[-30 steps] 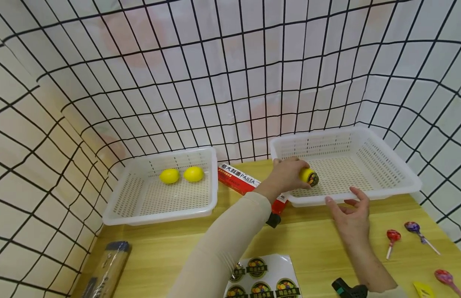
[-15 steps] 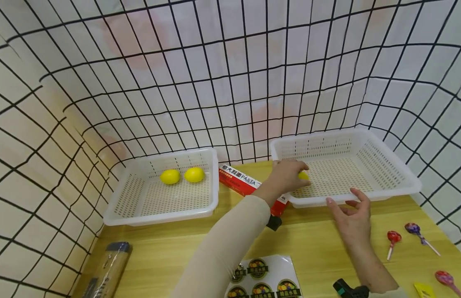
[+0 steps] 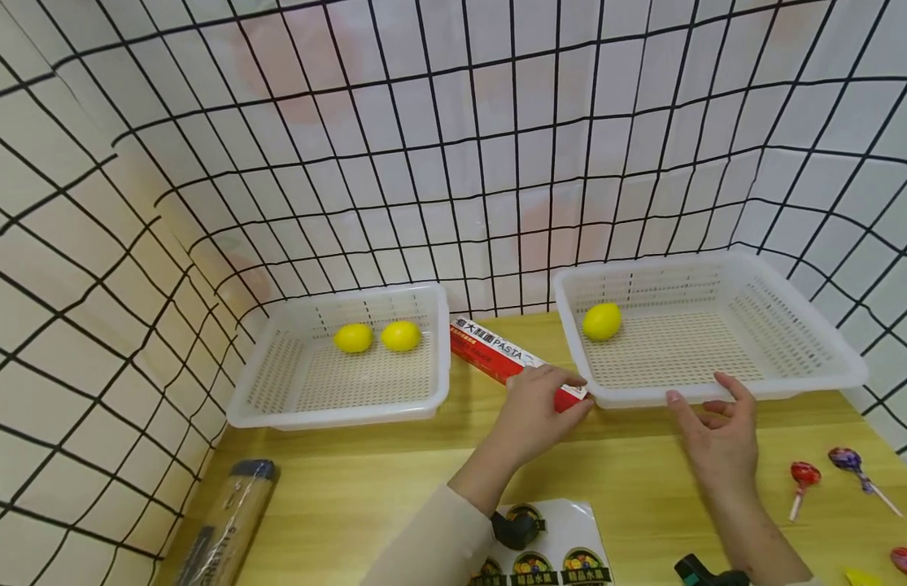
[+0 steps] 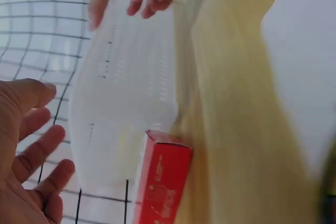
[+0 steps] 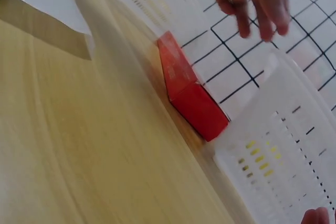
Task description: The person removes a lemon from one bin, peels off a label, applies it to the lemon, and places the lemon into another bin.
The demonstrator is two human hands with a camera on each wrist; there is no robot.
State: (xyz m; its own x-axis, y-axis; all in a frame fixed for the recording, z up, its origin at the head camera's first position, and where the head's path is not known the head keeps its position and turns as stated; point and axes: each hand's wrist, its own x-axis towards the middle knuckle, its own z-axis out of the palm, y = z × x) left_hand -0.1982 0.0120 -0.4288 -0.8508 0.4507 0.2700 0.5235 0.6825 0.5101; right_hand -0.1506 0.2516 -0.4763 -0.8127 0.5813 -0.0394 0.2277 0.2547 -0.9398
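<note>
My left hand [image 3: 537, 415] holds nothing; its fingers are spread and loosely bent over the near end of the red pasta box [image 3: 482, 354], beside the right basket's corner. Inside the white right basket [image 3: 724, 391], a yellow lemon [image 3: 602, 321] lies near the left wall. My right hand [image 3: 720, 439] stays at that basket's front rim, thumb touching the rim and the other fingers loosely bent. In the right wrist view, the lemon shows yellow through the basket [image 5: 294, 129] slots. Two more lemons [image 3: 354, 337] lie in the white left basket [image 3: 336, 419].
A sheet of round fruit stickers [image 3: 563, 521] lies at the front of the wooden table [image 3: 336, 496]. Lollipops [image 3: 804, 474] are at the right, a clear-wrapped package [image 3: 229, 521] at the left. Black wire grid [image 3: 424, 163] stands behind and at both sides.
My left hand has let go of the lemon and drawn back out of the right basket toward me. The lemon now lies farther back in that basket. My right hand keeps its place at the rim.
</note>
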